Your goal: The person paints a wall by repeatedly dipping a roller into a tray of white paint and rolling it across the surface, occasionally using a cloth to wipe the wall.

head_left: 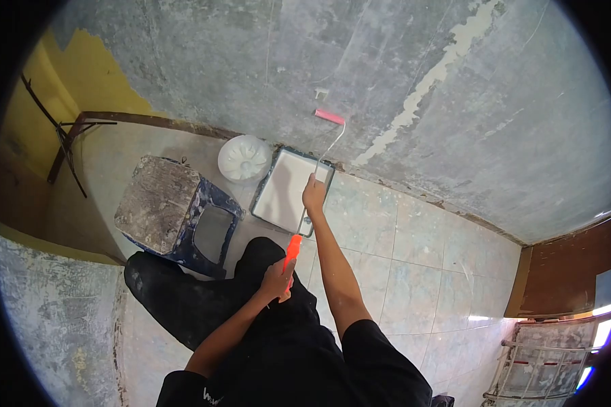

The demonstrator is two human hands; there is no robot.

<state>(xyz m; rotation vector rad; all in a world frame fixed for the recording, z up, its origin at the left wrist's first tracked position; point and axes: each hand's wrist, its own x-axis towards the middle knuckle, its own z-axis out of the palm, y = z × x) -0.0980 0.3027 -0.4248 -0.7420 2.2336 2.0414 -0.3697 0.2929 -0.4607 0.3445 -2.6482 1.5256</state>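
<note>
A paint roller with a pink sleeve (330, 117) reaches out in front of me, its sleeve over the lower part of the grey wall (237, 74). My left hand (277, 279) is closed around its orange handle, near my knees. Farther up, the fingers of my right hand (313, 193) wrap the thin metal rod. Beneath the rod and my right hand lies a rectangular paint tray (271, 195) with a dark rim, holding white paint. A whitish round tub (244, 160) stands just left of the tray.
A paint-spattered dark blue stool (157, 203) stands on the left beside my leg. Pale floor tiles (414, 271) run along the wall to the right. A thin dark stand (64, 132) is in the far-left corner, and a metal-framed rack (543, 359) is at lower right.
</note>
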